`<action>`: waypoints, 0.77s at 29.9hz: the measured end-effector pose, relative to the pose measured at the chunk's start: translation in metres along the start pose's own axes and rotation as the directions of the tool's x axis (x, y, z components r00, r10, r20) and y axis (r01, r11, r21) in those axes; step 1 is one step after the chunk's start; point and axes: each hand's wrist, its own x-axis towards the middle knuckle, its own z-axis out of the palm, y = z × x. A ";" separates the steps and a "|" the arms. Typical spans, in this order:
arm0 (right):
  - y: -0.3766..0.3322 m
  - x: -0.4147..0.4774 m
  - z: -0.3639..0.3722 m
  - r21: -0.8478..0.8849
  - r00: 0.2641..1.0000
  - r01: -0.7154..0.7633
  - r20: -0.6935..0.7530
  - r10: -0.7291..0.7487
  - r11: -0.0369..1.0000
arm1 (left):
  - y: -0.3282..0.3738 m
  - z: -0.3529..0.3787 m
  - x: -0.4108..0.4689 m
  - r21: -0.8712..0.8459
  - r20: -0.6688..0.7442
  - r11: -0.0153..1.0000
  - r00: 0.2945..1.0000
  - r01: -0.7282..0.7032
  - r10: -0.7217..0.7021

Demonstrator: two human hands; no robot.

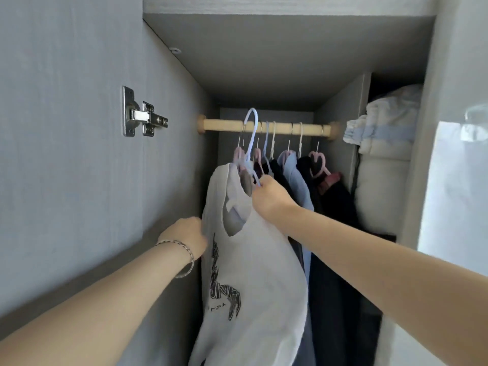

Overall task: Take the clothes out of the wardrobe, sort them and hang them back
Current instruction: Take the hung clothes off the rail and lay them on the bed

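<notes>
A white T-shirt with a black print hangs on a pale blue hanger in front of the wooden rail. The hanger's hook stands just in front of the rail; whether it rests on it I cannot tell. My right hand grips the hanger at the shirt's collar. My left hand, blurred, holds the shirt's left edge at shoulder height. Behind the shirt several clothes hang on pink and white hangers: a light blue garment and dark ones.
The wardrobe's open door with a metal hinge fills the left side. Folded bedding is stacked in the compartment to the right of a partition. A glossy white door stands at the far right.
</notes>
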 end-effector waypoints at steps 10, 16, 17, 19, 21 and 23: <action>0.033 -0.256 -0.012 0.384 0.794 -0.600 0.179 0.582 0.701 | 0.080 0.050 -0.115 -0.021 0.267 0.918 0.883 -0.395 0.386; 0.055 -0.426 -0.045 0.317 0.598 -0.777 0.104 0.794 0.544 | 0.159 0.079 -0.238 -0.073 0.353 0.704 0.642 -0.706 0.680; 0.055 -0.457 -0.053 0.306 0.556 -0.806 0.100 0.825 0.507 | 0.172 0.087 -0.261 -0.083 0.362 0.652 0.587 -0.753 0.724; 0.051 -0.520 -0.068 0.270 0.466 -0.860 0.070 0.882 0.433 | 0.197 0.104 -0.309 -0.100 0.378 0.549 0.479 -0.830 0.792; 0.041 -0.583 -0.080 0.195 0.378 -0.909 0.016 0.926 0.368 | 0.220 0.120 -0.362 -0.145 0.395 0.471 0.385 -0.870 0.834; 0.026 -0.646 -0.092 0.111 0.287 -0.950 -0.050 0.957 0.291 | 0.240 0.134 -0.416 -0.195 0.409 0.415 0.311 -0.889 0.858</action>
